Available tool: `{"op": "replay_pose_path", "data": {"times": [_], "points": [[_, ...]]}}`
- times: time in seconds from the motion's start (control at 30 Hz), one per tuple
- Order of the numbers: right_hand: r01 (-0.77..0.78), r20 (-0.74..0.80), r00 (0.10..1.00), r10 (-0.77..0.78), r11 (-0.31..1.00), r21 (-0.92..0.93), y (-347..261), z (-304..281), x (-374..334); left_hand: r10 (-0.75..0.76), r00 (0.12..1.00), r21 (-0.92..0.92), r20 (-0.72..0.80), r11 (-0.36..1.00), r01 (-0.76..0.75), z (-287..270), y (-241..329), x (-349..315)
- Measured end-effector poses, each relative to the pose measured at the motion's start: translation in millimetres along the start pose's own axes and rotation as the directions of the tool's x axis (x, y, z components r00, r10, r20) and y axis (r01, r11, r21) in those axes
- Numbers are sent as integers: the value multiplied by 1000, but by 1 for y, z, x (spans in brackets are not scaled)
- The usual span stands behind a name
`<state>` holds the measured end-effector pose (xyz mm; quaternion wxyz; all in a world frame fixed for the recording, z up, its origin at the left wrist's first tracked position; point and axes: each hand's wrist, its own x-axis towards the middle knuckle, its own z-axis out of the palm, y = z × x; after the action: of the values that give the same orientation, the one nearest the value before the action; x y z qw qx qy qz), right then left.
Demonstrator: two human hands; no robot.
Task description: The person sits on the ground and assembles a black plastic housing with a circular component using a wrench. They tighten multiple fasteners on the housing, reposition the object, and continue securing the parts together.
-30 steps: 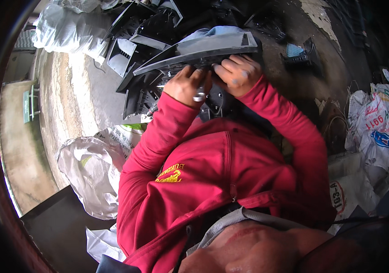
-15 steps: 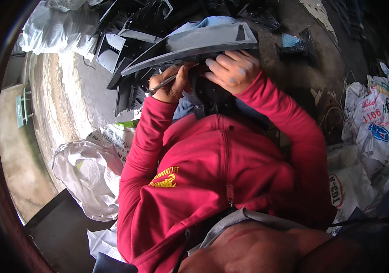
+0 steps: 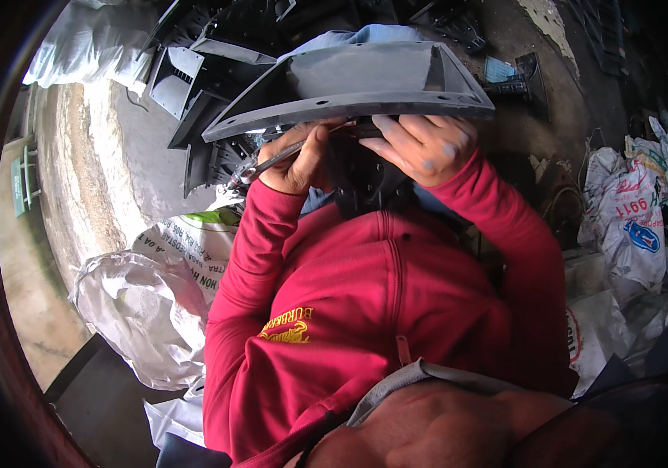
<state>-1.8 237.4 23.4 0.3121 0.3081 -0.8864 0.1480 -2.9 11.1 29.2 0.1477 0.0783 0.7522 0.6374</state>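
A wide black plastic housing [image 3: 349,103], shallow and box-like with a pale grey inner face, rests tilted across my lap, its hollow side toward me. My left hand [image 3: 296,160] is closed round a slim metal tool [image 3: 278,154] just under the housing's near edge. One end of the tool sticks out to the left; the other is hidden behind my fingers and the housing. My right hand [image 3: 428,147] has its fingers curled against the underside of the same edge, gripping it. Between the hands hangs a dark part [image 3: 365,175], poorly lit.
Several black plastic housings [image 3: 205,117] lie heaped beyond and to the left. White plastic sacks [image 3: 143,312] stand at my left, more sacks [image 3: 634,210] at my right. A black stand-like part [image 3: 533,86] with a blue piece lies on the floor at far right.
The housing has tipped and turned, showing more of its hollow inside, and its right end reaches further right. Both hands have shifted slightly with it. More of the tool's left end shows.
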Motion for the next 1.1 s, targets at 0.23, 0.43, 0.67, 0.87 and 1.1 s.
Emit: {"op": "replay_pose_path", "data": {"times": [0.23,0.43,0.67,0.87,1.1], "points": [[-23,24,999,24,999,-42,-3,2,-3,51,999,22,-2,998,-51,-6,-14,3],[-10,24,1000,12,997,-81,-4,-3,-1,-60,998,-12,16,998,60,-8,-5,3],[15,23,1000,-16,999,44,-17,-46,30,266,962,-265,65,934,-241,-20,11,-11],[128,49,991,-125,989,-69,-51,-45,121,89,983,-231,-162,965,-125,-98,-2,-25],[112,115,987,-115,993,32,-14,-6,120,-360,868,-663,-343,747,48,-102,-95,7]]}}
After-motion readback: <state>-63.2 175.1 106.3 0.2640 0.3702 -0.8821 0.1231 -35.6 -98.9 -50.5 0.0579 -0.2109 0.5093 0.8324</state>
